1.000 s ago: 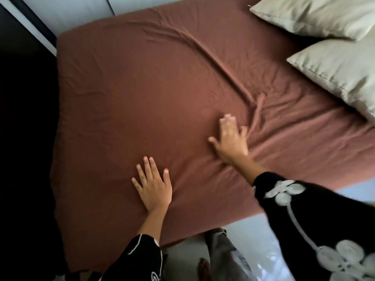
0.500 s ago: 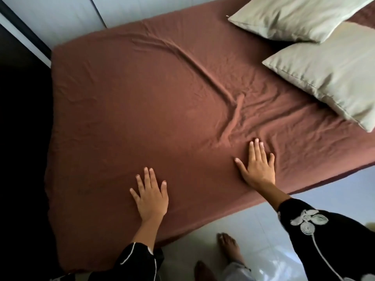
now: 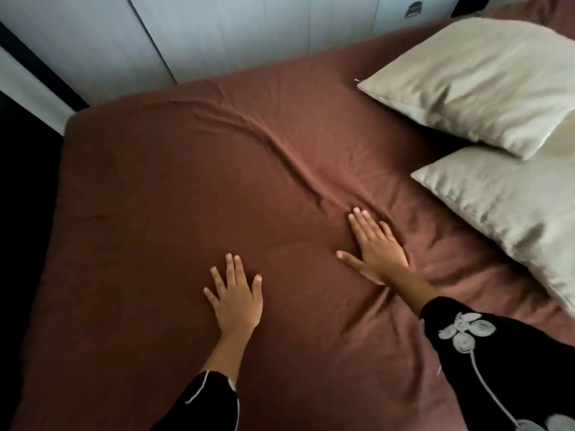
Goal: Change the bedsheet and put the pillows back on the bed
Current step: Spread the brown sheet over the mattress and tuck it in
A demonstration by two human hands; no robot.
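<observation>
A brown bedsheet [image 3: 161, 188] covers the whole mattress, with a long crease running from the far middle down toward my right hand. My left hand [image 3: 235, 293] lies flat on the sheet, fingers straight and spread. My right hand [image 3: 375, 247] presses flat on the sheet at the near end of that crease, fingers together and thumb out. Two beige pillows lie at the right side of the bed: the far pillow [image 3: 473, 85] overlaps the near pillow [image 3: 513, 206].
Pale wardrobe doors [image 3: 217, 35] stand just behind the far edge of the bed. A dark gap [image 3: 21, 228] runs along the bed's left side. My black sleeves with white flower embroidery fill the bottom right.
My right hand has slid away from the near edge and up the sheet to the crease. The view has moved closer over the bed, so the floor and feet are out of sight.
</observation>
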